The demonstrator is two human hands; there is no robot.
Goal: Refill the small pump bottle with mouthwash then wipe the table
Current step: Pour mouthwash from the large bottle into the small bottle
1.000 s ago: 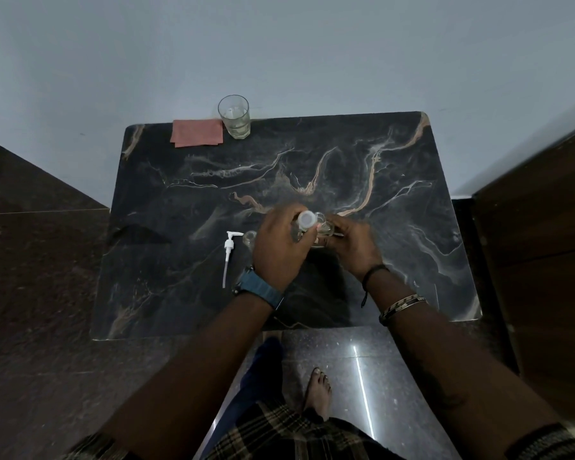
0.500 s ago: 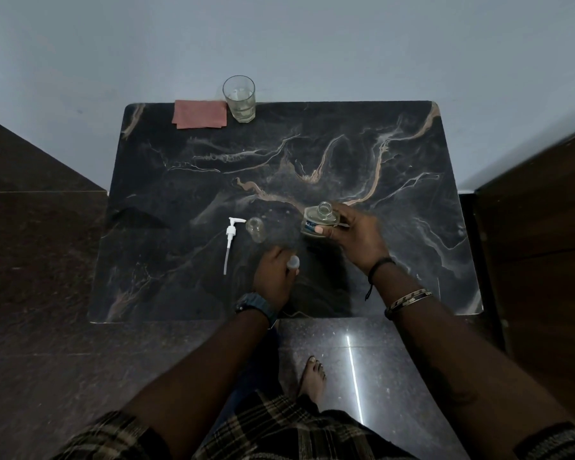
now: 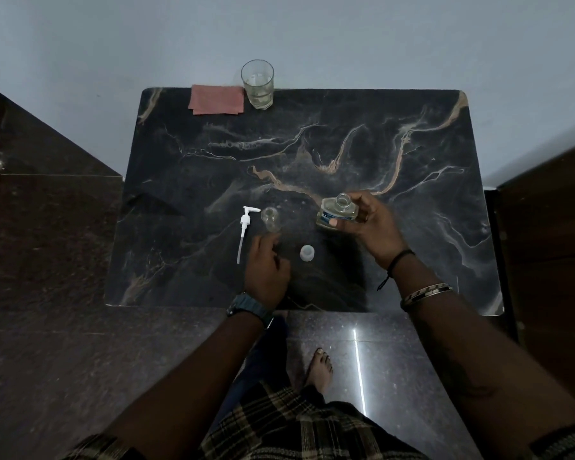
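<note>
Right hand (image 3: 375,227) grips the mouthwash bottle (image 3: 337,214), uncapped, thumb across a blue-and-white label too blurred to read. Left hand (image 3: 266,270) hovers empty, fingers loosely curled, just short of the small clear pump bottle (image 3: 270,219). White cap (image 3: 306,253) sits between the hands; pump head (image 3: 245,227) lies beside the bottle on the marble table (image 3: 412,154).

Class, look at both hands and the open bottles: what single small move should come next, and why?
Probably the left hand should grip the small bottle to steady it. Its pump lies beside it on the table, the cap is off, and the right hand holds the open mouthwash bottle, ready to pour.
</note>
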